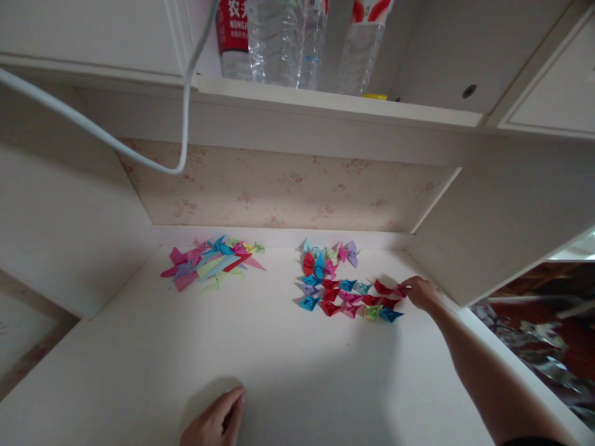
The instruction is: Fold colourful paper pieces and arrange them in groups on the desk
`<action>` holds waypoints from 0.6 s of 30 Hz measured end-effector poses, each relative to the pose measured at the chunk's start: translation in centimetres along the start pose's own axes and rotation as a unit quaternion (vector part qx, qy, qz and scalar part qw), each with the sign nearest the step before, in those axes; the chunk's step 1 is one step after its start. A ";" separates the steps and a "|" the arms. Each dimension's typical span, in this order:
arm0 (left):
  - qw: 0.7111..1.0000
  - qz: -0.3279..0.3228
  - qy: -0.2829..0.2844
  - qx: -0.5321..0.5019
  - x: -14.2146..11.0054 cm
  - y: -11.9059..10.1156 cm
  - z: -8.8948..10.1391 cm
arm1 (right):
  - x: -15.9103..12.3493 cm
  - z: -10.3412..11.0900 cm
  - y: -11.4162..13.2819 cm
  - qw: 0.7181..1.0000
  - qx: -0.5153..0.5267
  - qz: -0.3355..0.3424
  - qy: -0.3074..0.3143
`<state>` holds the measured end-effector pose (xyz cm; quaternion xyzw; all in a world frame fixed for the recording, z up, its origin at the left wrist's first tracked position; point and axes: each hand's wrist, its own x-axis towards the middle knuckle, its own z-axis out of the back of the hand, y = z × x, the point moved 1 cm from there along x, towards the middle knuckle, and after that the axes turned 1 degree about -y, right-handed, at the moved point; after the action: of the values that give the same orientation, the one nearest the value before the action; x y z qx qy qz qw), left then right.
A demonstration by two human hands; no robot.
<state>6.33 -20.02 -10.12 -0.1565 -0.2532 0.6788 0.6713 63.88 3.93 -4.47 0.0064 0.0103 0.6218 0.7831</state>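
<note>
My right hand (417, 292) reaches to the right end of a block of folded paper cranes (331, 295), its fingertips pinching a small pink paper crane (400, 290). Red, blue, pink, purple and green cranes stand there in short rows on the white desktop (279, 347). Behind them, close to the back wall, sits another group of cranes (319, 264). Low in the picture, my left hand (216, 418) rests on the desktop with its fingers curled together and nothing seen in them. It is apart from all the paper.
A loose heap of flat folded paper shapes (209, 263) lies at the back left. Overhead, a shelf (325, 102) holds several plastic bottles (279, 43). A white cable (185, 111) hangs at the upper left. Side panels (493, 204) flank the desktop.
</note>
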 end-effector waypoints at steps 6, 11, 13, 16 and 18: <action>1.000 -0.016 -0.008 -0.011 0.1 0.1 0.2 | -0.2 -0.1 0.2 1.000 -0.006 0.000 0.010; 0.997 -0.055 -0.046 -0.027 0.2 0.0 0.3 | -0.3 -0.3 0.1 1.000 -0.001 -0.003 -0.007; 0.995 -0.063 -0.068 -0.026 0.3 -0.1 0.4 | -0.1 -0.4 -0.1 1.000 -0.003 0.002 -0.029; 0.993 -0.074 -0.083 -0.023 0.2 -0.2 0.4 | 0.0 -0.3 -0.4 0.998 -0.005 0.019 -0.061; 0.992 -0.082 -0.088 -0.028 0.1 -0.4 0.5 | -0.3 0.1 -0.3 0.996 -0.005 0.024 -0.080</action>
<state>6.41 -20.03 -9.52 -0.0932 -0.3424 0.6252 0.6952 64.09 3.60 -4.42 0.0526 -0.0558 0.6378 0.7664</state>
